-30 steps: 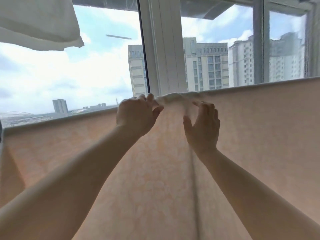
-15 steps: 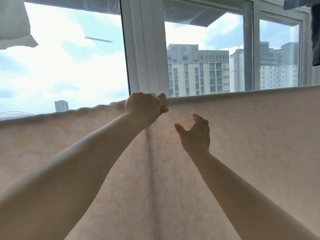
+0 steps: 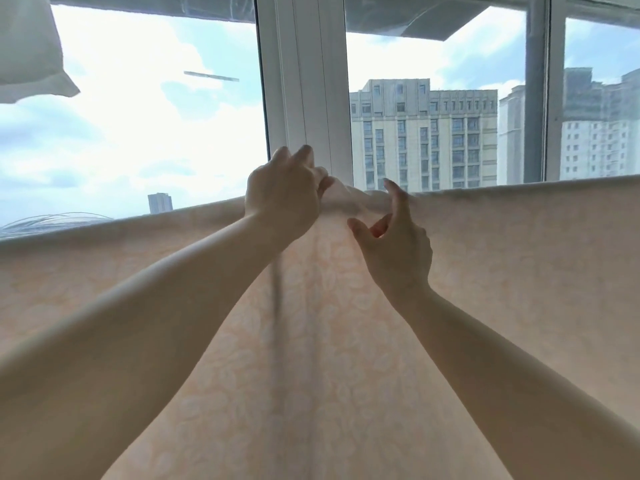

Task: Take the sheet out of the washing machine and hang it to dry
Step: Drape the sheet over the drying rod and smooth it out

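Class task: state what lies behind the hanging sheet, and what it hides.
Above the sheet show a white window frame, sky and apartment blocks. Whatever it hangs over, and the window's lower part, are covered.

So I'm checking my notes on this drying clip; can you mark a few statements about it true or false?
1. The sheet hangs spread in front of a window. True.
2. The left hand grips the sheet's bunched top edge. True.
3. The right hand is clenched round the fabric. False: its fingers are spread, forefinger at the top edge.
4. The sheet is plain white. False: it is peach with a pale leaf pattern.
5. A white pillow hangs upper left. True.
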